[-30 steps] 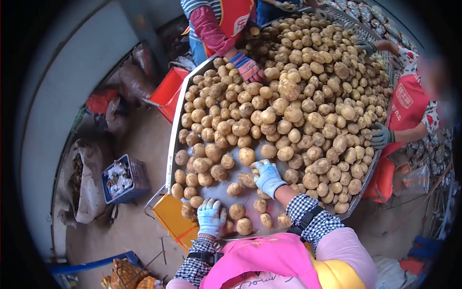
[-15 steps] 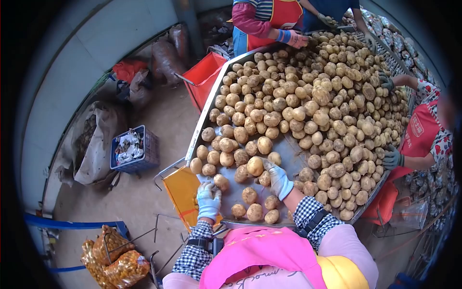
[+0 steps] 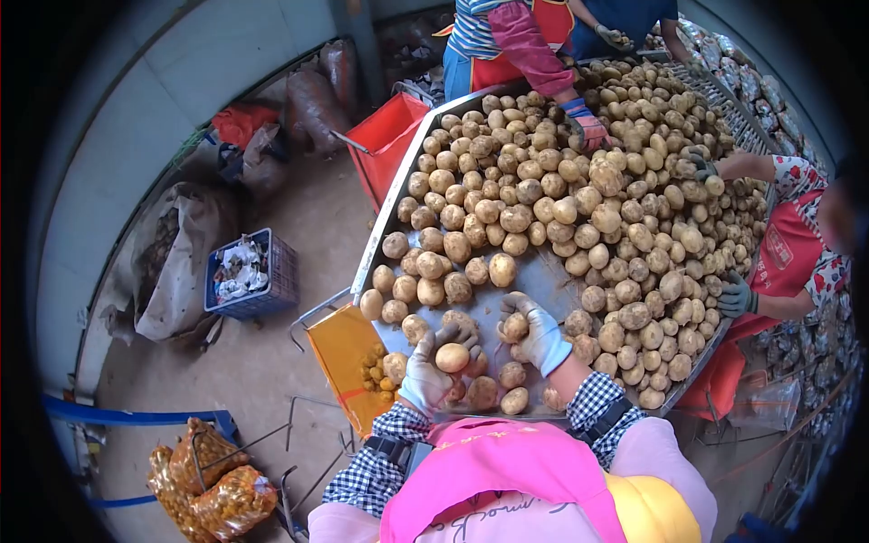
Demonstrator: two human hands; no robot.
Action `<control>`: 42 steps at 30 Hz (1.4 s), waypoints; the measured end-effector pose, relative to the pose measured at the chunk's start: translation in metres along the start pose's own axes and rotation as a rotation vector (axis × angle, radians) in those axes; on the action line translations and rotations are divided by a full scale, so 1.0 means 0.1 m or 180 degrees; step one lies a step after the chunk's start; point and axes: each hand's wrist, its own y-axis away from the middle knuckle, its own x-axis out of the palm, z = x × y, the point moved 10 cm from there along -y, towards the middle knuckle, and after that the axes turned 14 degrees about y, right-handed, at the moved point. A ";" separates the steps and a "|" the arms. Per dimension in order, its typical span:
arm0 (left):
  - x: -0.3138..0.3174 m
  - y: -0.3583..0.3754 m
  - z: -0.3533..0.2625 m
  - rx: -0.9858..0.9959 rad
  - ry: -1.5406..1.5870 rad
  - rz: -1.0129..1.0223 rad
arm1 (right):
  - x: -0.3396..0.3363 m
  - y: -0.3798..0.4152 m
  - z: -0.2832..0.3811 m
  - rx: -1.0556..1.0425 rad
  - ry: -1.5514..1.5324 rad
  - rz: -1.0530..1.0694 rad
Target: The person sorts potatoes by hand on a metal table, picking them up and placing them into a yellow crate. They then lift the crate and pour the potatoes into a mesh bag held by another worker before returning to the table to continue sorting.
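Observation:
My left hand (image 3: 429,369), in a pale glove, is curled with fingers apart around a light potato (image 3: 452,357) over the near end of the metal table (image 3: 378,247). To its right, my right hand (image 3: 541,338) closes on a smaller brownish potato (image 3: 515,328). Several loose potatoes lie between and below my hands. A large heap of potatoes (image 3: 638,237) covers the far and right parts of the table. At the left corner hangs an orange bag (image 3: 342,355) with small potatoes inside, and one larger potato (image 3: 396,366) is at its opening.
A red bag (image 3: 387,136) hangs at the table's left edge. Co-workers' gloved hands are at the far side (image 3: 593,131) and right side (image 3: 739,297). On the floor are a blue crate (image 3: 276,288), sacks and filled net bags (image 3: 233,502).
My left hand has moved right, to a light potato. My right hand has lifted a potato slightly rightward. Potatoes now show in the orange bag. The far co-worker's hand has reached nearer over the heap.

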 end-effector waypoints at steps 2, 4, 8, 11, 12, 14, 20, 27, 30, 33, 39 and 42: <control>-0.01 -0.01 0.00 -0.0038 -0.0093 -0.0078 | 0.06 0.12 0.07 0.0068 -0.0292 0.0325; -0.11 -0.09 -0.09 0.0205 -0.1010 0.0133 | 0.19 0.27 0.10 0.0130 -0.0598 0.0642; 0.07 -0.10 0.00 0.0349 -0.1536 0.0493 | 0.41 0.37 0.13 -0.0319 -0.0635 0.0893; 0.24 0.00 0.14 0.0062 -0.1238 0.0479 | 0.76 0.54 0.23 -0.0609 -0.0161 0.1600; 0.35 0.05 0.22 -0.0131 -0.1068 0.0454 | 0.80 0.51 0.24 -0.0942 0.0331 0.1549; 0.25 0.02 0.15 -0.0147 -0.1296 0.0267 | 0.88 0.59 0.28 -0.1125 0.1062 0.1621; -0.43 0.03 -0.07 -0.0796 -0.0145 0.0135 | 0.33 0.28 0.11 -0.0758 0.1711 0.0295; 0.05 -0.49 -0.64 -0.0295 -0.0952 -0.0661 | 0.17 0.29 0.04 -0.0684 0.1966 0.0029; 1.52 -1.28 -1.44 0.1056 -0.1373 0.0403 | 0.24 0.24 0.03 -0.0870 0.2041 0.0129; 2.15 -1.45 -1.85 0.1161 -0.1023 -0.0772 | 0.21 0.44 0.42 -0.1570 0.2805 -0.0408; 1.41 -0.77 -0.68 0.1796 -0.7610 0.1073 | 0.00 1.03 0.44 -0.1340 0.7544 -0.0405; 0.88 -0.18 -0.23 0.0946 -0.8960 0.0696 | 0.32 1.00 0.11 -0.1421 0.7502 0.0398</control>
